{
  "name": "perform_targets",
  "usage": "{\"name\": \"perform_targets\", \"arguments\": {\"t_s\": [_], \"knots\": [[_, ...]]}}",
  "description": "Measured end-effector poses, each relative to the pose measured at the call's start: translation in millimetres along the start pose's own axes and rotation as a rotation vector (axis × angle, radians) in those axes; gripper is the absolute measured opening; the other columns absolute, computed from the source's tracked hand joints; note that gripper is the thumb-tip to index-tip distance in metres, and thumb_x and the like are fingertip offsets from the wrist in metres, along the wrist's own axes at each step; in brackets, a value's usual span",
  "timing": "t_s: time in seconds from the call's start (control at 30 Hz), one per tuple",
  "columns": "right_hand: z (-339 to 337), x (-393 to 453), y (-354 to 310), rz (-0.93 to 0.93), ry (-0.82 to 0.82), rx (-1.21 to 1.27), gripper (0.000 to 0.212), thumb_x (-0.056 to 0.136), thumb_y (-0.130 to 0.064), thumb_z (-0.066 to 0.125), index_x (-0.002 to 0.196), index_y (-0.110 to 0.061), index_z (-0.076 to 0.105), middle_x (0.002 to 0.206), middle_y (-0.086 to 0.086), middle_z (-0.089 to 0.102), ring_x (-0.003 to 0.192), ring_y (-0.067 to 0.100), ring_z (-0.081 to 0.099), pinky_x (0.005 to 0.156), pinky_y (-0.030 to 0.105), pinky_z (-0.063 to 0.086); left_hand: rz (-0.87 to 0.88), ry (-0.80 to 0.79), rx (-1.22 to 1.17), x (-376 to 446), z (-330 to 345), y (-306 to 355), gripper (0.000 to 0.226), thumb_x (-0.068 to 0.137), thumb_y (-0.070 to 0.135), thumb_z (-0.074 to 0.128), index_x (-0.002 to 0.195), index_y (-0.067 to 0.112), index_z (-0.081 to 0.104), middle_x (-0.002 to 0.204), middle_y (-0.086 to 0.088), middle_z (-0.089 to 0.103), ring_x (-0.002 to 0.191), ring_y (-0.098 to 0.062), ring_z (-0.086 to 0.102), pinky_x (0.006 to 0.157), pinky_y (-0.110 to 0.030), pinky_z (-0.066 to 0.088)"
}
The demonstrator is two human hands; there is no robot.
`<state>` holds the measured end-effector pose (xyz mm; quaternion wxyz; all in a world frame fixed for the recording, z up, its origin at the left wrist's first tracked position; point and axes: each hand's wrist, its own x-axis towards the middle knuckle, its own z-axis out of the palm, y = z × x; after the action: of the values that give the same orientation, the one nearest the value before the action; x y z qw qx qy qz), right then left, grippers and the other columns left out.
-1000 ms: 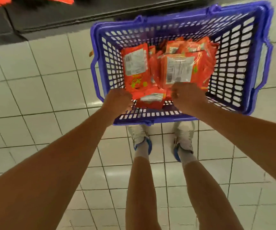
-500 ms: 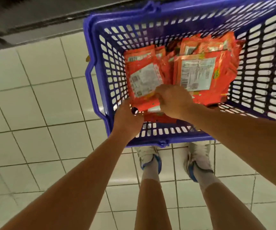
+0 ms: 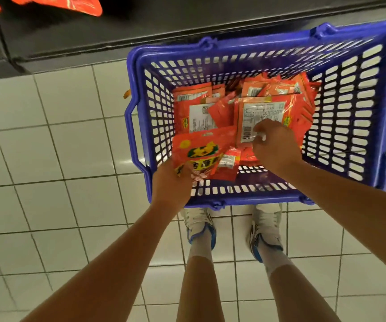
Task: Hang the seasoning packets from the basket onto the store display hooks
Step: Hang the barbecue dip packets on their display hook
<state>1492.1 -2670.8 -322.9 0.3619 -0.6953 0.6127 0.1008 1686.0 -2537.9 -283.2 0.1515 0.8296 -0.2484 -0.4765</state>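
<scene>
Basket: blue plastic, standing on the tiled floor just ahead of the person's shoes; a heap of red seasoning packets fills its bottom.
Left hand: at the basket's near-left corner, fingers curled under and gripping a red packet turned front side up, its lower edge in the hand and its top edge pointing away toward the shelf.
Right hand: reaching into the heap, fingertips bent and pinching the near edge of a label-up packet; grip looks light, how firm I cannot tell.
Key relation: the label-up packet lies straight ahead of the right hand, long axis running away from the person; the right hand is on it, the left well to the side.
Hung packets: edges of red packets show at the top left, above the dark shelf base; hooks themselves out of view.
Stage, as judged: picking up stock, nothing of this handful hung yet.
Next, as judged: lift both packets up and left toward the display, hanging holes leading.
Risk: slick packets may slide off the heap or slip from the pinch.
</scene>
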Motion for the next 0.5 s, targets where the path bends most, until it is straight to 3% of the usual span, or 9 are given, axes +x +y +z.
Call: {"name": "perform_targets", "arguments": {"t_s": [0.03,0.1,0.17,0.23,0.33,0.4,0.5], "knots": [[3,5,8,-0.045,0.017,-0.157,0.045,0.087,-0.016,0.066,0.130,-0.006,0.055,0.137,0.020,0.055,0.123,0.035,0.054,0.095,0.050,0.051,-0.019,0.006,-0.028,1,-1,-1,0.010,0.100,0.017,0.054,0.103,0.019,0.063,0.084,0.006,0.067,0.072,-0.006,0.064,0.049,-0.007,0.043],[5,17,20,-0.106,-0.012,-0.336,0.081,0.083,-0.029,0.073,0.150,-0.007,0.031,0.160,0.022,0.025,0.148,0.043,0.024,0.115,0.061,0.034,-0.020,0.020,-0.037,4,1,-1,0.010,0.100,0.018,0.054,0.101,0.019,0.064,0.080,0.009,0.065,0.069,-0.004,0.061,0.047,-0.006,0.041],[6,34,27,-0.153,-0.103,-0.476,0.106,0.083,-0.043,0.075,0.159,-0.014,0.007,0.168,0.018,-0.002,0.155,0.041,-0.001,0.119,0.062,0.017,-0.021,0.041,-0.050,8,4,1,0.009,0.100,0.018,0.054,0.096,0.022,0.062,0.077,0.011,0.063,0.067,-0.004,0.060,0.045,-0.008,0.039],[9,46,37,-0.202,-0.177,-0.599,0.114,0.085,-0.051,0.071,0.158,-0.019,-0.010,0.168,0.015,-0.014,0.155,0.038,-0.009,0.120,0.062,0.012,-0.059,0.066,-0.082,14,7,1,0.015,0.100,0.018,0.053,0.088,0.023,0.061,0.071,0.008,0.062,0.061,-0.006,0.057,0.040,-0.009,0.037],[10,53,46,-0.235,-0.193,-0.630,0.115,0.087,-0.052,0.071,0.158,-0.021,-0.014,0.168,0.015,-0.014,0.155,0.038,-0.005,0.121,0.060,0.014,-0.113,0.091,-0.115,22,10,-2,0.021,0.100,0.018,0.052,0.081,0.024,0.059,0.067,0.006,0.060,0.056,-0.007,0.053,0.037,-0.010,0.034],[10,51,45,-0.223,-0.183,-0.575,0.114,0.085,-0.052,0.073,0.159,-0.020,-0.007,0.169,0.016,-0.005,0.155,0.040,0.003,0.120,0.058,0.019,-0.115,0.084,-0.116,21,11,-2,0.017,0.101,0.019,0.052,0.088,0.023,0.063,0.072,0.007,0.063,0.058,-0.006,0.055,0.039,-0.010,0.035],[-3,39,39,-0.190,-0.158,-0.312,0.099,0.082,-0.052,0.075,0.157,-0.012,0.023,0.157,0.022,0.034,0.141,0.043,0.038,0.110,0.055,0.040,-0.116,0.078,-0.122,14,12,2,0.014,0.101,0.022,0.053,0.105,0.023,0.066,0.087,0.007,0.069,0.072,-0.006,0.061,0.052,-0.018,0.039]]}}
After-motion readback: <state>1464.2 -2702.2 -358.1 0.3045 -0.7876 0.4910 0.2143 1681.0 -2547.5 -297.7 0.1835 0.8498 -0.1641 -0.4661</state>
